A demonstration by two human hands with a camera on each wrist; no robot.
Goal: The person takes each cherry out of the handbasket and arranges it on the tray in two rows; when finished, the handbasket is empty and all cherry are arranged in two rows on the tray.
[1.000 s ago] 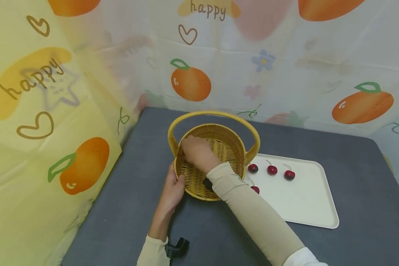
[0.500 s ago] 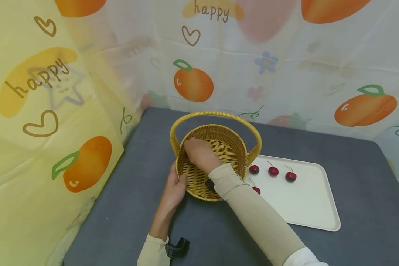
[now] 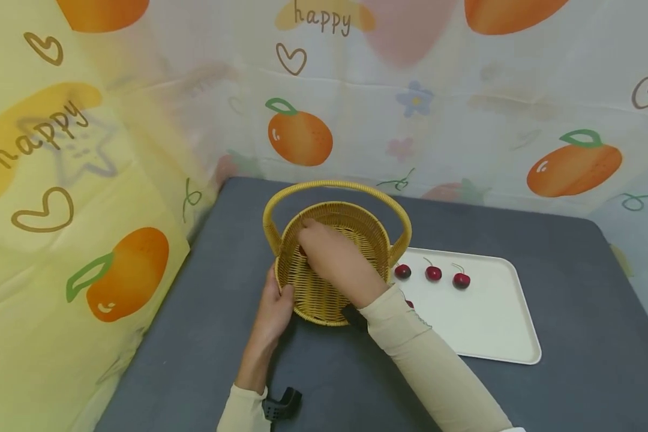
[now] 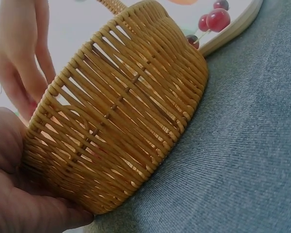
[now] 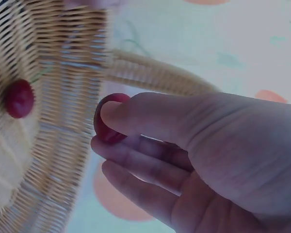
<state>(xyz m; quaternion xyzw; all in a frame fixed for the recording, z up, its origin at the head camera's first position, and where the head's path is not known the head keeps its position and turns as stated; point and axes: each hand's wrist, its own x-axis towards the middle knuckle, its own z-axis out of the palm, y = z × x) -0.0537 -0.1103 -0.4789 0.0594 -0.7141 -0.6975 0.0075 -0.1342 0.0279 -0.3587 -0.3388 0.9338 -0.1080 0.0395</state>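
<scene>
A yellow wicker basket (image 3: 378,240) with a tall hoop handle (image 3: 337,183) stands on the grey table. At its left side my left hand (image 3: 272,312) grips the wall near the rim. My right hand (image 3: 335,255) reaches over the basket's mouth. In the right wrist view it pinches a dark red cherry (image 5: 112,119) between thumb and fingers, close to the basket rim. Another cherry (image 5: 19,98) with a green stem lies inside the basket. Through the left wrist view the woven side fills the middle, with the left fingers (image 4: 19,199) pressed along it.
To the right of the basket lies a white tray (image 3: 497,318) with several cherries (image 3: 434,273) near its left and back. The basket and right forearm cover part of it. A printed cloth (image 3: 356,120) hangs behind and at the left of the table (image 3: 567,288).
My right hand has lifted from the basket's left inner wall, and a cherry's dark red now shows beside its fingers. My left hand keeps its grip. The head view has shifted slightly.
</scene>
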